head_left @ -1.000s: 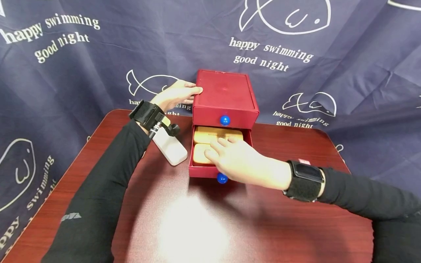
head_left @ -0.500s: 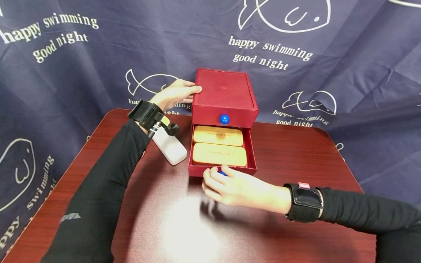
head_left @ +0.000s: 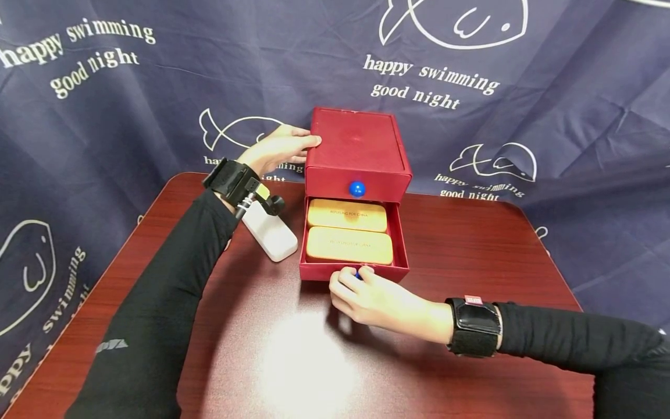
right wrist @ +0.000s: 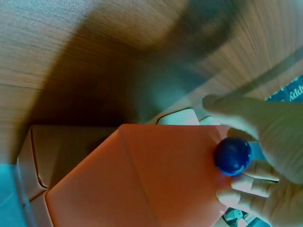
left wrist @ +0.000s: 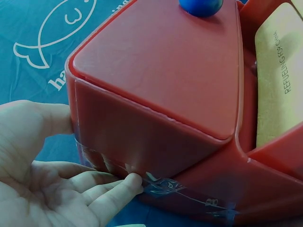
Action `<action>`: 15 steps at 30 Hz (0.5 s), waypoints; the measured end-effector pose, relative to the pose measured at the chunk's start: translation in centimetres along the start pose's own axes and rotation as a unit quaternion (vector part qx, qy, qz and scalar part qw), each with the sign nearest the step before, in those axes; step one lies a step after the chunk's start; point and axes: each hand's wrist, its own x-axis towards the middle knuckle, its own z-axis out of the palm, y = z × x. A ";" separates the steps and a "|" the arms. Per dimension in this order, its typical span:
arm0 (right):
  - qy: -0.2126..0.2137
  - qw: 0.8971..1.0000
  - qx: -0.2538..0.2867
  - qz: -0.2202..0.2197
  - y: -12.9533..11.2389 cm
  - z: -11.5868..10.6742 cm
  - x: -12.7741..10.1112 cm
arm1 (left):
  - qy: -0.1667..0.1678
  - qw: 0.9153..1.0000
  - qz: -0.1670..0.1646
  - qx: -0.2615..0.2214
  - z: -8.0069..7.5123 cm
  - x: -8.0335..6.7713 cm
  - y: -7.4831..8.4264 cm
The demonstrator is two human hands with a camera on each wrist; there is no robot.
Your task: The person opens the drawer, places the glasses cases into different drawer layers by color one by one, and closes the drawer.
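I see a small red drawer box (head_left: 357, 150) standing at the far middle of a dark wooden table (head_left: 471, 244). My left hand (head_left: 277, 150) lies flat against the box's left side, fingers straight and thumb over the top edge, which I judge braces the box so it does not slide. The bottom drawer (head_left: 353, 269) is pulled out toward me and holds two tan cases (head_left: 348, 231), side by side and filling it. My right hand (head_left: 374, 299) is at the drawer's front, fingers curled around its blue knob (right wrist: 232, 156). The upper drawer is closed, its own blue knob (head_left: 357, 188) showing. A white block (head_left: 269, 234) lies just beside the box's left. Bare tabletop stretches in front of the drawer; a navy printed cloth (head_left: 157, 87) hangs close behind the box.
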 end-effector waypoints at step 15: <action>0.011 0.998 0.047 0.032 -0.5 0.8 0.8 | -0.001 1.000 0.003 0.005 0.0 -0.1 0.0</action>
